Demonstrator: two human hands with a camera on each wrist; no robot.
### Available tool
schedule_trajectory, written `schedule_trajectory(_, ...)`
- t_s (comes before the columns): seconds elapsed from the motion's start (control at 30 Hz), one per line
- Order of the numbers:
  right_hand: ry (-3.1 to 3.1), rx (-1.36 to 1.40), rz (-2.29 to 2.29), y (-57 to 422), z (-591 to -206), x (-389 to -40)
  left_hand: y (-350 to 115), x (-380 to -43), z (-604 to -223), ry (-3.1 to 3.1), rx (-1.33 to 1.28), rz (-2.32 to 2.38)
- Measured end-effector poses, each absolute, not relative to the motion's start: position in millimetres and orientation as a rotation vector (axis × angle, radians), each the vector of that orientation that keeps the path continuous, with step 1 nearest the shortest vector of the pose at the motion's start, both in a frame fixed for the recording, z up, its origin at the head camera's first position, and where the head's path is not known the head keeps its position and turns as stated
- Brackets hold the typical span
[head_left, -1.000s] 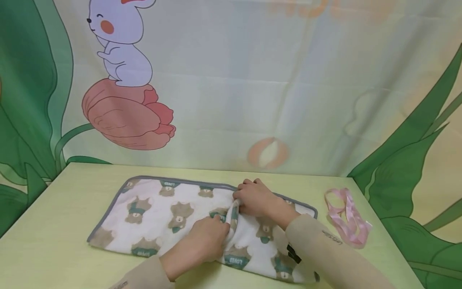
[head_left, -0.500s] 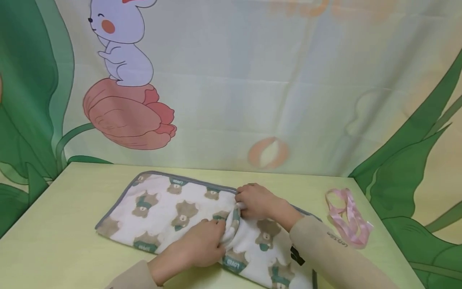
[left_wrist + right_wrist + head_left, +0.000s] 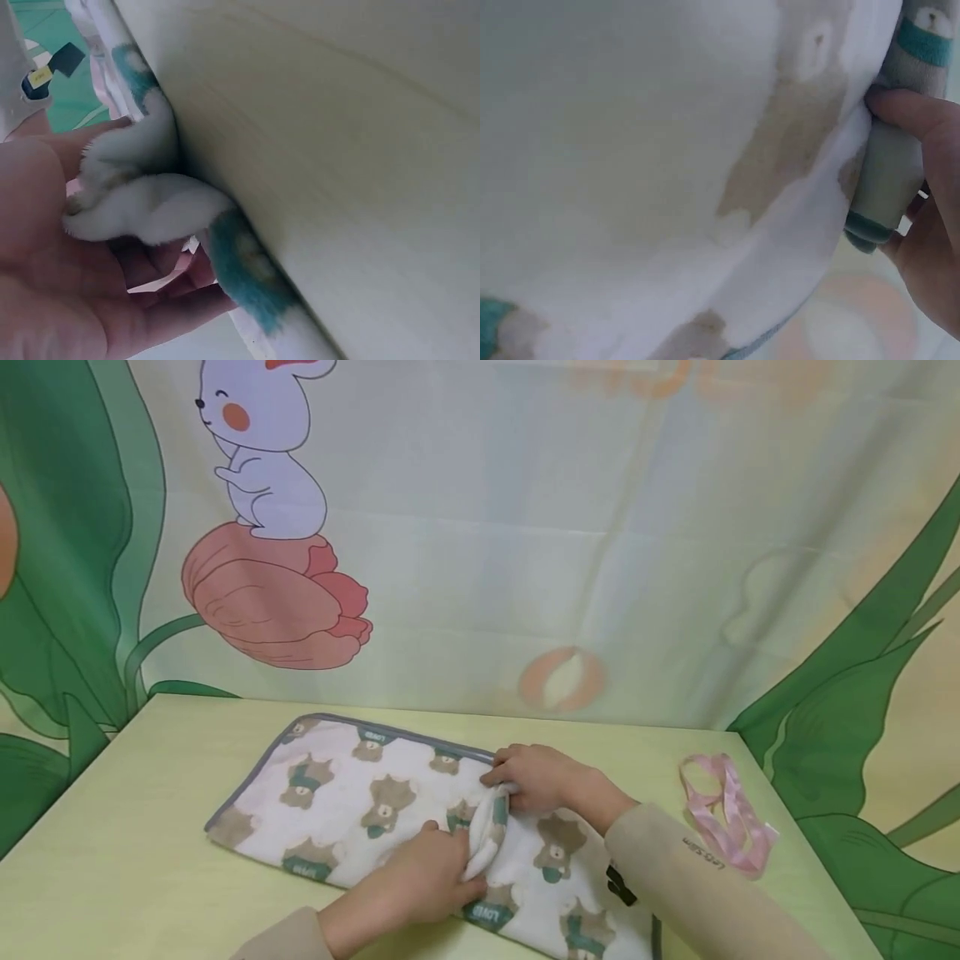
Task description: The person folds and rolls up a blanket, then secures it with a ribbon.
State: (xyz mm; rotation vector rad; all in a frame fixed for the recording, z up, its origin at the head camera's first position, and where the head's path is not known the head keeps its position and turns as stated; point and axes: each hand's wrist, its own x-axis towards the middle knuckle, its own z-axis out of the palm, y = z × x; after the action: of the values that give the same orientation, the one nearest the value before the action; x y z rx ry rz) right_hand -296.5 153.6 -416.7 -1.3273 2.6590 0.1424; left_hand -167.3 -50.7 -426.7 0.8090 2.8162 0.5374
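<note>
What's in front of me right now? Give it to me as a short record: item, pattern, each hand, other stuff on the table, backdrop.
Item: blanket, bunched into a raised fold between the hands
Pattern: brown bears and teal patches on white, with a grey border
Left hand: fingers around the fold, toward the blanket's near edge
Right hand: pinching the fold, toward the far edge
Also on table: looped pink ribbon, right of the blanket
Backdrop: printed white rabbit sitting on a flower
</note>
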Motion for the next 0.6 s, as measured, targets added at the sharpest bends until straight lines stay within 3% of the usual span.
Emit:
schedule_trajectory(0.23, 2.650, -1.289, 0.159, 152, -414, -297, -50, -167, -427, 2.860, 0.851, 0.397)
schedule_trajectory(0.6, 2.471, -1.448, -0.077, 165, -422, -298, -58, -166, -429, 2.801, 0.858, 0.409)
